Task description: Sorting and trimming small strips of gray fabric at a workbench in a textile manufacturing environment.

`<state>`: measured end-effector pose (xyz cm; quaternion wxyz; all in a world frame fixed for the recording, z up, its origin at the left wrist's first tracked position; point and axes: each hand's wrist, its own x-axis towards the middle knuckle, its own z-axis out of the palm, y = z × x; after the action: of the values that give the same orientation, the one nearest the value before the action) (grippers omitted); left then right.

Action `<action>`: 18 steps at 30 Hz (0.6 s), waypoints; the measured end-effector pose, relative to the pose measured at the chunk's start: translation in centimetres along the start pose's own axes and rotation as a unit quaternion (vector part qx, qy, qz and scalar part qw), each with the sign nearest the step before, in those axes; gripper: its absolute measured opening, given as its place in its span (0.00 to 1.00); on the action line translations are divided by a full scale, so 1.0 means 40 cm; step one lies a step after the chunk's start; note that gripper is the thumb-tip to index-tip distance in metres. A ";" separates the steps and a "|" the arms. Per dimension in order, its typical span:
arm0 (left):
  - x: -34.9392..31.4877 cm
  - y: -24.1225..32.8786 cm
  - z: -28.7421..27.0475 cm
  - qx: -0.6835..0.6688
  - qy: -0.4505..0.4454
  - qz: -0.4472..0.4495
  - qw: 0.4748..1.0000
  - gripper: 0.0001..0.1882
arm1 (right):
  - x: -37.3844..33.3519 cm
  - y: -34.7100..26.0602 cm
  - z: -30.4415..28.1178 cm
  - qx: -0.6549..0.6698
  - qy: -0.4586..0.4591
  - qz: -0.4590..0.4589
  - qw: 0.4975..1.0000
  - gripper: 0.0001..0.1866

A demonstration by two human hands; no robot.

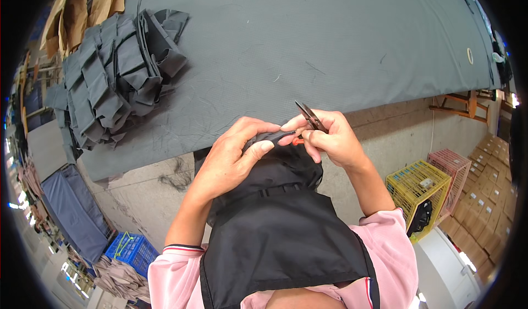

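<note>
Over the near edge of the table, my left hand is closed on a small dark fabric piece, with the thumb lying along it. My right hand holds a pair of small dark scissors, blades pointing up and away from me. A bit of orange shows below its fingers. Those fingertips also meet the right end of the fabric. Part of the fabric is hidden behind my fingers. To the left, a heap of folded dark grey fabric pieces lies on the grey-covered table.
Brown paper sits behind the heap. Loose threads and a pale ring lie on the table. On the floor stand a yellow crate, a pink crate and a blue basket. Cardboard boxes are stacked at right.
</note>
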<state>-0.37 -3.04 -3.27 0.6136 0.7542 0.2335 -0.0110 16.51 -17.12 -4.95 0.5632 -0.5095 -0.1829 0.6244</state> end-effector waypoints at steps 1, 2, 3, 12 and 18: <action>-0.001 0.001 0.000 0.000 0.000 0.000 1.000 0.15 | -0.005 -0.006 0.004 0.000 0.000 0.000 1.000 0.11; -0.002 0.004 0.000 0.015 0.012 0.002 1.000 0.15 | -0.009 -0.023 0.013 -0.017 0.005 0.008 1.000 0.10; -0.001 0.007 0.001 0.030 0.022 0.007 0.999 0.15 | -0.015 -0.032 0.021 -0.034 0.013 0.015 0.999 0.09; 0.000 0.015 0.006 0.061 0.034 0.048 0.996 0.17 | -0.022 -0.010 0.011 -0.072 0.038 -0.035 0.996 0.11; -0.001 0.036 0.015 0.117 0.063 0.071 0.989 0.18 | -0.037 0.014 0.020 -0.031 0.055 -0.062 0.996 0.11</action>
<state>0.29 -3.82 -2.07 0.5040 0.8348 0.2150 0.0525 15.31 -18.34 -4.43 0.5941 -0.5480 -0.2015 0.5533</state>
